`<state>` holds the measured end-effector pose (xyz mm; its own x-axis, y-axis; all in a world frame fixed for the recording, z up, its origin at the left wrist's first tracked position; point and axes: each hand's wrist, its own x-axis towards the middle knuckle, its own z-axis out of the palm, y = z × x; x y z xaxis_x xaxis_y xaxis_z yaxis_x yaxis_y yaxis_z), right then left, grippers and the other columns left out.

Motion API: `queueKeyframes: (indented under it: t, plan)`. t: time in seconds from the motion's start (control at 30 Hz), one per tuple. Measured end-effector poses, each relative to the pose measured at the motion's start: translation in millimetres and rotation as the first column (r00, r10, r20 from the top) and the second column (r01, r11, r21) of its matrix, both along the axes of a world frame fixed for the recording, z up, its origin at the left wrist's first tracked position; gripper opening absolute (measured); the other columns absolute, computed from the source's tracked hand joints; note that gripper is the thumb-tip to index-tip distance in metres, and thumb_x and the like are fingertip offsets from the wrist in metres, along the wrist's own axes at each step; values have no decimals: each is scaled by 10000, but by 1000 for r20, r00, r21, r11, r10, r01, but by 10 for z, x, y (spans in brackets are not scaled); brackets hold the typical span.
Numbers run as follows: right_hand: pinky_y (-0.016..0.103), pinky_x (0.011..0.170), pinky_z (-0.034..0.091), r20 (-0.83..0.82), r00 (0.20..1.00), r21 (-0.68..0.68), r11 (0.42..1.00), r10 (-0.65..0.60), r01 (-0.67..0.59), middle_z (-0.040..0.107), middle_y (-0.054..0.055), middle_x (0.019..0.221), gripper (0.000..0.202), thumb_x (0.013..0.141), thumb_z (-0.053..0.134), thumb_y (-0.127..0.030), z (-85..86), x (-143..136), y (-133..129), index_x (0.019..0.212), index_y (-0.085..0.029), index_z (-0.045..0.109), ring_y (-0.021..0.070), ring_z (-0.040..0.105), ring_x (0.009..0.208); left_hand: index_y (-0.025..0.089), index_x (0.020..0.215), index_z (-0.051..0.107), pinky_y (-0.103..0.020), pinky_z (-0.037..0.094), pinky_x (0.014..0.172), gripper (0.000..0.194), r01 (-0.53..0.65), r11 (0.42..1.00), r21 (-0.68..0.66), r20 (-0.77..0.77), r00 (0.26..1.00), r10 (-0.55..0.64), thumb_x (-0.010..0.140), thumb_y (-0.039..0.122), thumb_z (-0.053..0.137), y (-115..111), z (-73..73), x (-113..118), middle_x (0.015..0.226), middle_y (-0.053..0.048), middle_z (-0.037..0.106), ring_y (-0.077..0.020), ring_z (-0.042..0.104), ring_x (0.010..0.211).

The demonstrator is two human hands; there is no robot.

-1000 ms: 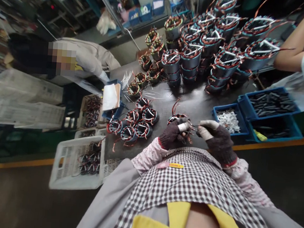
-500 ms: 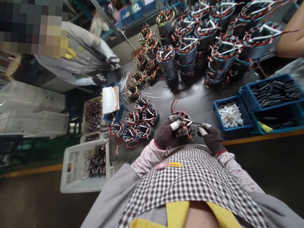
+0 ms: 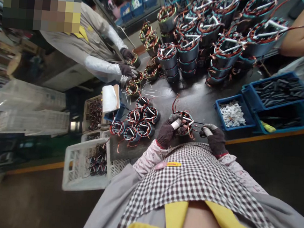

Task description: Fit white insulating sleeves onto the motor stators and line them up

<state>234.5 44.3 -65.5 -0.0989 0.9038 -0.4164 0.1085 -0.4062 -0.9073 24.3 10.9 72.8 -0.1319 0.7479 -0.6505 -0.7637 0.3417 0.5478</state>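
Observation:
A round motor stator [image 3: 185, 117] with red-brown wires and white ties sits on the dark table [image 3: 165, 104], close to the checkered apron. My left hand [image 3: 167, 132], in a dark glove with pale-wrapped fingertips, is closed on the stator's left and near side. My right hand [image 3: 213, 138], gloved alike, is to the right of the stator, its fingers pinched together. A thin dark sleeve or rod [image 3: 199, 123] sticks out from the stator toward my right fingertips. What my right fingers hold, if anything, is too small to make out.
Stacked stators [image 3: 188, 59] fill the back. Several smaller ones [image 3: 132, 116] stand at the left. Blue bins hold white pieces [image 3: 233, 115] and black sleeves [image 3: 280, 91] at the right. A co-worker's gloved hands [image 3: 127, 70] reach in at the left; another person's arm [image 3: 299, 32] is back right.
My right hand has shifted slightly right, away from the stator. My left hand stays on it. The co-worker at the left has leaned in, hands now at the small stators.

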Motion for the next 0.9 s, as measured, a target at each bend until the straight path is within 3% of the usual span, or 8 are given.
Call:
queueKeyframes:
  t: [0.27,0.37,0.43,0.5,0.57,0.7,0.8,0.9]
  plan:
    - [421,813,630,138,982,116,983,128,-145,773,79,884,362,950,652,-561,-53,6,-50,1052,-222,728,255,737,811,187,1077,727,-247,643,728,343,53,997,48,-54,997,-51,801,180,932,-39,-24,1,972,-46,790,-152,776,813]
    - [445,995,596,281,937,294,911,207,-289,787,130,1079,254,977,610,-418,-71,-35,-10,1072,-218,736,288,737,1038,175,1017,735,-249,629,692,349,70,995,65,-104,993,-63,760,237,963,-37,-56,3,941,-60,786,-180,778,838]
    - [451,1090,550,338,910,332,874,240,-354,780,148,1149,175,959,615,-332,-69,-80,37,1032,-221,729,303,709,1148,174,1001,742,-230,603,651,389,90,992,90,-134,988,-77,714,262,991,-37,-84,10,915,-55,783,-180,771,825]
    - [446,1102,543,290,934,268,919,208,-288,784,133,1133,110,944,625,-288,-57,-136,76,996,-231,704,292,706,1141,173,998,748,-207,568,606,423,99,990,105,-165,983,-81,681,277,1008,-38,-109,18,890,-43,777,-161,753,777]
    - [428,1022,589,125,981,120,979,149,-164,794,83,1053,77,937,639,-284,-36,-183,91,991,-244,677,256,724,1023,172,1000,749,-198,549,586,435,91,991,101,-194,979,-70,671,281,1011,-35,-126,26,873,-31,772,-138,730,723]
    - [335,749,629,-257,966,-154,986,22,-63,776,-9,847,173,881,735,-323,5,-208,78,1011,-256,642,183,706,741,172,997,750,-179,550,585,448,84,994,71,-222,973,-67,656,276,1021,-22,-136,36,869,-20,774,-113,720,692]
    - [304,667,619,-333,943,-194,979,-7,-61,761,-11,794,247,830,808,-363,6,-163,141,971,-239,647,172,706,689,170,984,752,-163,554,582,483,77,994,78,-215,975,-59,618,288,1045,-15,-136,43,873,-21,781,-109,729,688]
    - [307,606,611,-310,945,-174,971,104,-164,753,6,770,293,811,847,-416,-23,-78,294,936,-225,663,175,694,644,171,988,751,-165,558,574,479,59,995,77,-193,980,-43,625,279,1044,-11,-137,45,868,-24,782,-114,733,680]
